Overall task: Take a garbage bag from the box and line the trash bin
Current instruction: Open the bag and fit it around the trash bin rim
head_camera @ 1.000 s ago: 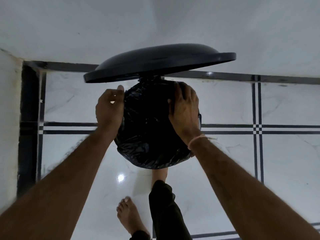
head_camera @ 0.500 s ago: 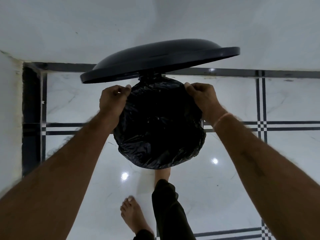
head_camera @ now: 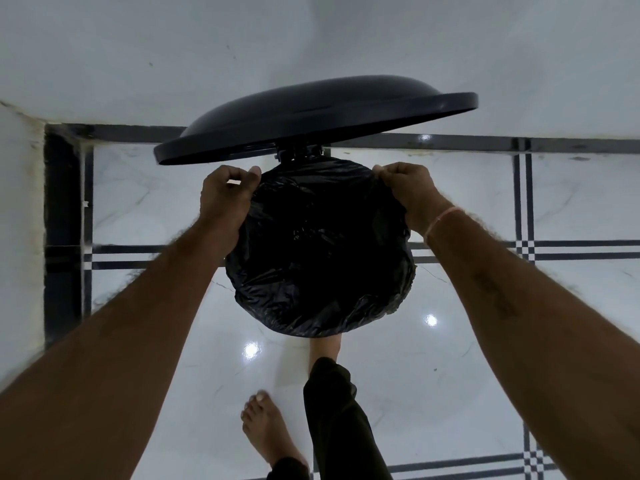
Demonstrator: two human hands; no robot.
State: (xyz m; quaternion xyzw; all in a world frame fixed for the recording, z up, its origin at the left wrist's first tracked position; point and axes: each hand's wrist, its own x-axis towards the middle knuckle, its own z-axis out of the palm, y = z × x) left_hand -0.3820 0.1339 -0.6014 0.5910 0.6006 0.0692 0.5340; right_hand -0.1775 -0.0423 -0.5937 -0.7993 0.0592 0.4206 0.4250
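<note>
**Garbage bag spread across the trash bin, pinched at its far edge by both hands**

Garbage bag film, black, thin and glossy, lay over the round mouth of the bin as a crinkled disc. It sagged dark at the middle and was puckered into small folds round the rim, with its near edge hanging in a ruffled skirt. That skirt hid the bin walls, so only the small hinge block showed at the far side.

The left hand sat at the far-left edge of the disc. Its fingers were curled in and its thumb met the forefinger on a fold of the plastic. The right hand mirrored it at the far-right edge, knuckles up and fingers bunched tight round a gather of film. A thin pale thread circled that wrist.

Above and beyond the hands the lid stood raised. It was a smooth, matte dark dome with a flat lip, and it tilted with its right end higher.

The floor was polished white marble-look tile with faint veins, thin black inlay lines and bright light spots. A black border strip ran along the plain pale wall.

Near the bottom a bare foot rested flat on the tile. Just right of it a black trouser leg reached forward, and its foot disappeared under the bag's near edge.
</note>
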